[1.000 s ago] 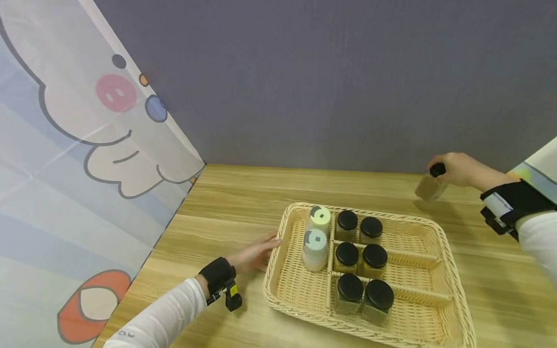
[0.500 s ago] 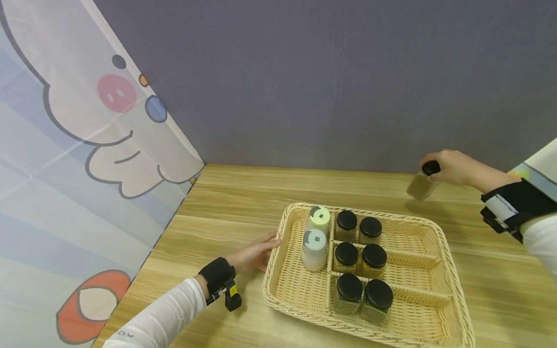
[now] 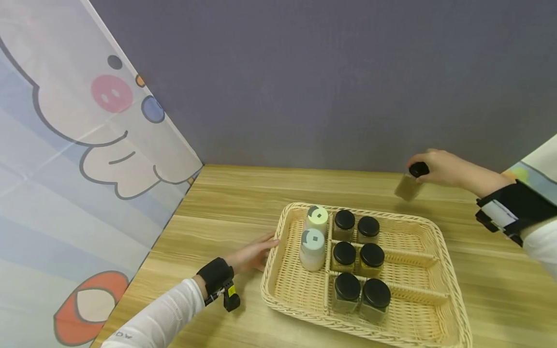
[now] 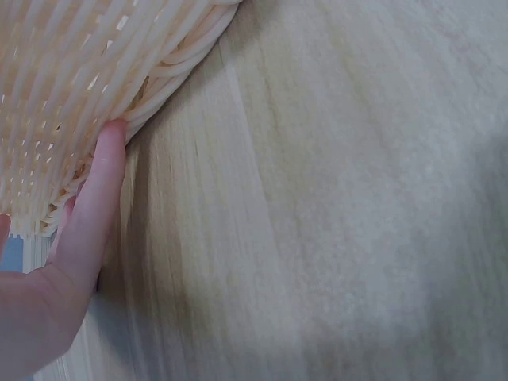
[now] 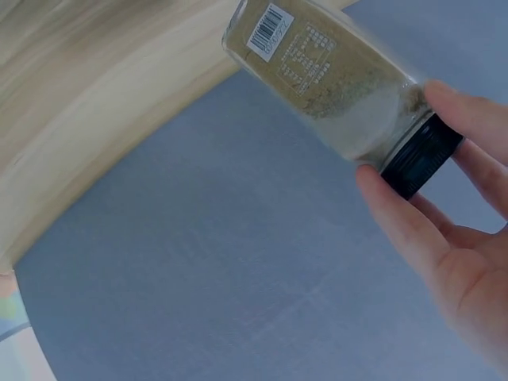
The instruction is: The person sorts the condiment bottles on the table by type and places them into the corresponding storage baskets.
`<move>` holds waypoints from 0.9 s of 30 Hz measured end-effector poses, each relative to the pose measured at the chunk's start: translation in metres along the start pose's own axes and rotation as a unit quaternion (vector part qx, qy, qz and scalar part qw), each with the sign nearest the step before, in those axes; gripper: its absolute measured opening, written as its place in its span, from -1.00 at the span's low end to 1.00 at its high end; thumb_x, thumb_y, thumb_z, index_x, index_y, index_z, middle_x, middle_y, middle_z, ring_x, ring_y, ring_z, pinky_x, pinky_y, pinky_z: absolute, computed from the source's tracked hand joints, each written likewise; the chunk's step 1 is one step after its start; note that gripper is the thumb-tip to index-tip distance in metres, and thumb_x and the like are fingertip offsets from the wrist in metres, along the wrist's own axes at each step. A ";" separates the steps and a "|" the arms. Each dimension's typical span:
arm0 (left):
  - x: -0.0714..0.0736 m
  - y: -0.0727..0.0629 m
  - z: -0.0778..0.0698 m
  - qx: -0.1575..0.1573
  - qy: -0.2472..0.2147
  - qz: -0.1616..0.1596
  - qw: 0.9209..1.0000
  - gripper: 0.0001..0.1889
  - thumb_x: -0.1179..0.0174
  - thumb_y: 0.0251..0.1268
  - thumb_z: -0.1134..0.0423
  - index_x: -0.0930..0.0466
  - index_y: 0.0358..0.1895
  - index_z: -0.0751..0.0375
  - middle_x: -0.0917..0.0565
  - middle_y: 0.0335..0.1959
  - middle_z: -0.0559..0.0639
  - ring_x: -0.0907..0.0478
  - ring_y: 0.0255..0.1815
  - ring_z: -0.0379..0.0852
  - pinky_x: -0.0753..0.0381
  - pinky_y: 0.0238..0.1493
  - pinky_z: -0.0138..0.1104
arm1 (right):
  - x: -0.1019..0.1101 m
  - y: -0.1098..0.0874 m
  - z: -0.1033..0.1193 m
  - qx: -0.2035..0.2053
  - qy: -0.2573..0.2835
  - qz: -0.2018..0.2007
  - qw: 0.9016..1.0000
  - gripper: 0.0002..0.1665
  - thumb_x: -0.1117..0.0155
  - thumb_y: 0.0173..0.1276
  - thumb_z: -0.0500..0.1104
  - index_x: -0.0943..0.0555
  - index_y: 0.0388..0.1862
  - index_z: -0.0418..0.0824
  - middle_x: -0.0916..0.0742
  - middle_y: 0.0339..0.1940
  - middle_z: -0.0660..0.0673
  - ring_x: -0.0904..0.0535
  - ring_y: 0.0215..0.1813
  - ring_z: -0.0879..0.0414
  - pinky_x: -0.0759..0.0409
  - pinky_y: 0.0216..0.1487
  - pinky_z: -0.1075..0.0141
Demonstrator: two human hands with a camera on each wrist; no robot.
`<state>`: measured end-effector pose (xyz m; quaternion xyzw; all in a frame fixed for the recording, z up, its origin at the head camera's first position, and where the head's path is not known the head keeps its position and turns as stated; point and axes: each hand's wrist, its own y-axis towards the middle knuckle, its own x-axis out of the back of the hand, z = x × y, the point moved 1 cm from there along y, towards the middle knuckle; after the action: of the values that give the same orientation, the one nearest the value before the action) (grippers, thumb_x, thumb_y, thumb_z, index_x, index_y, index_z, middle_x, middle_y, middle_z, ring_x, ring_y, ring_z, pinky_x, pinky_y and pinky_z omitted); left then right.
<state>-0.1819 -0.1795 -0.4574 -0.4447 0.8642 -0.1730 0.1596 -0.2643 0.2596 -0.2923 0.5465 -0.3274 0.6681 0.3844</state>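
Observation:
My right hand pinches a spice jar by its black lid. The jar is clear, holds tan-brown powder and hangs tilted above the table behind the basket. In the right wrist view a barcode label shows on its side. My left hand rests against the left side of a cream woven basket. In the left wrist view a straight finger touches the basket's outer wall; the other fingers are partly hidden.
Several black-lidded jars stand in pairs in the basket's three right-hand compartments. Its left compartment holds two white bottles, one with a yellowish cap, one with a pale blue-green cap. A grey wall rises behind the wooden table.
My right hand has moved left with the spice jar along the far side of the table. My left hand and the basket keep their places.

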 end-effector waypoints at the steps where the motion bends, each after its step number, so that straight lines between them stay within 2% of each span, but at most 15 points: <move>1: 0.000 0.000 0.000 0.000 -0.001 0.001 1.000 -0.33 0.15 0.33 -0.01 0.23 0.40 0.04 -0.20 0.27 0.31 -0.27 0.17 0.24 -0.43 -0.07 0.09 | 0.000 -0.001 0.002 0.002 -0.001 -0.001 1.000 -0.52 -0.34 -0.02 -0.33 -0.48 -0.06 -0.44 -0.52 -0.26 -0.38 -0.47 -0.29 -0.14 -0.47 -0.44 0.12; 16: 0.000 0.000 0.002 -0.001 0.004 -0.003 1.000 -0.33 0.14 0.33 -0.02 0.20 0.40 0.05 -0.20 0.27 0.30 -0.28 0.17 0.23 -0.44 -0.08 0.08 | 0.001 -0.016 0.036 0.064 0.012 -0.022 0.998 -0.54 -0.36 -0.07 -0.39 -0.54 -0.10 -0.33 -0.52 -0.26 -0.34 -0.52 -0.30 -0.12 -0.55 -0.38 0.09; 27: -0.001 -0.001 0.001 -0.002 -0.003 0.002 1.000 -0.33 0.14 0.32 -0.03 0.20 0.40 0.04 -0.20 0.27 0.29 -0.26 0.18 0.23 -0.42 -0.07 0.10 | -0.002 -0.024 0.051 0.088 0.007 -0.036 0.995 -0.54 -0.38 -0.13 -0.42 -0.57 -0.15 -0.23 -0.53 -0.30 -0.25 -0.53 -0.32 -0.08 -0.56 -0.42 0.10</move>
<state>-0.1806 -0.1793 -0.4575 -0.4434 0.8652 -0.1692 0.1617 -0.2190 0.2273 -0.2845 0.5849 -0.2450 0.6838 0.3610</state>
